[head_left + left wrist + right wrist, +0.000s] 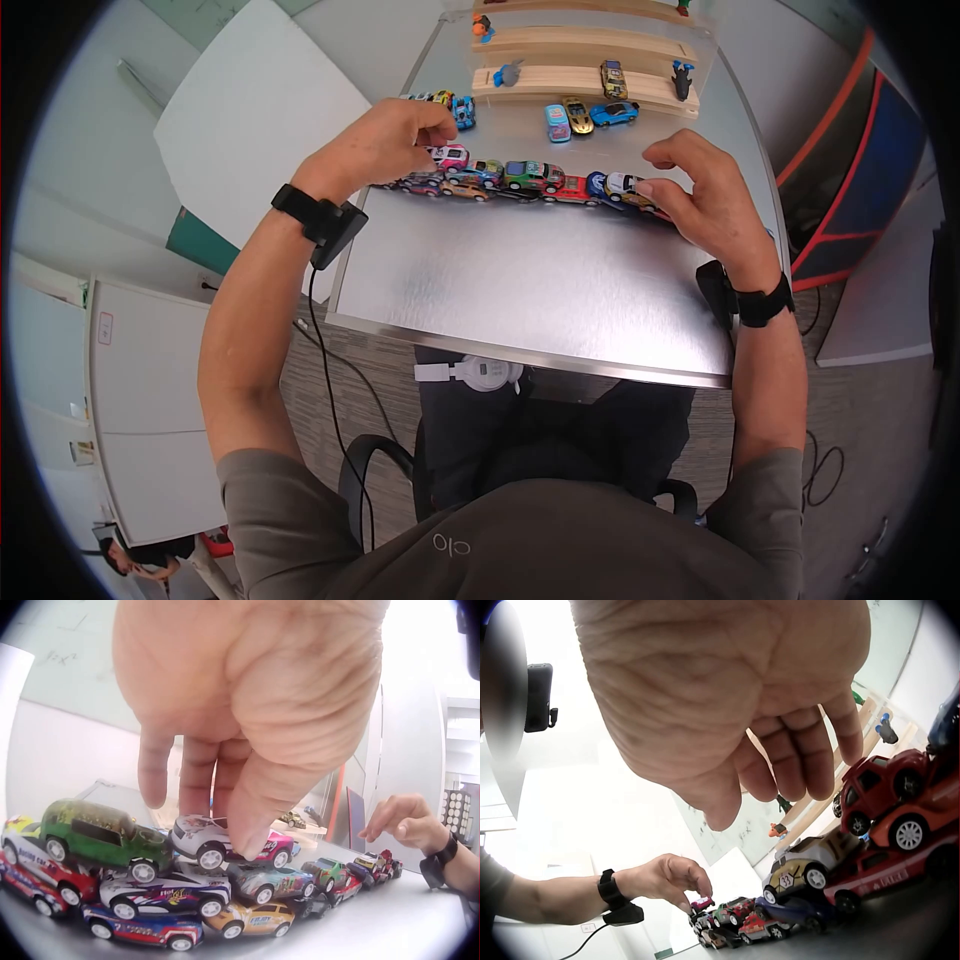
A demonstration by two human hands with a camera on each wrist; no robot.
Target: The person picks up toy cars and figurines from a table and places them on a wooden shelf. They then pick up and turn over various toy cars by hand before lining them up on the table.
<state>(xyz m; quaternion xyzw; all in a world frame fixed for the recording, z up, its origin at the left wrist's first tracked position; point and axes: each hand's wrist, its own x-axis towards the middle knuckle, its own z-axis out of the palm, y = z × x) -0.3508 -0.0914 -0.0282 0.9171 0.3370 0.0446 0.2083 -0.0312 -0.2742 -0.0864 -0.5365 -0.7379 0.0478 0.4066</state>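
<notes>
A long row of toy cars, stacked in layers, crosses the metal table. My left hand [375,145] [247,697] pinches a white and pink car [449,156] [210,841] on top of the row's left part, thumb on its near side. Beside that car in the left wrist view sits a green car [105,836]. My right hand [708,190] [735,697] hovers over the right end, fingers loosely bent and holding nothing, near a white and gold car [622,186] [802,870]. A red car [881,784] tops the stack at that end.
Wooden shelves [600,42] with small figures and a car stand at the table's back. Before them lie a blue car [614,113], a gold car [577,116] and a light blue and pink car [558,124]. More cars [462,112] stand behind my left hand.
</notes>
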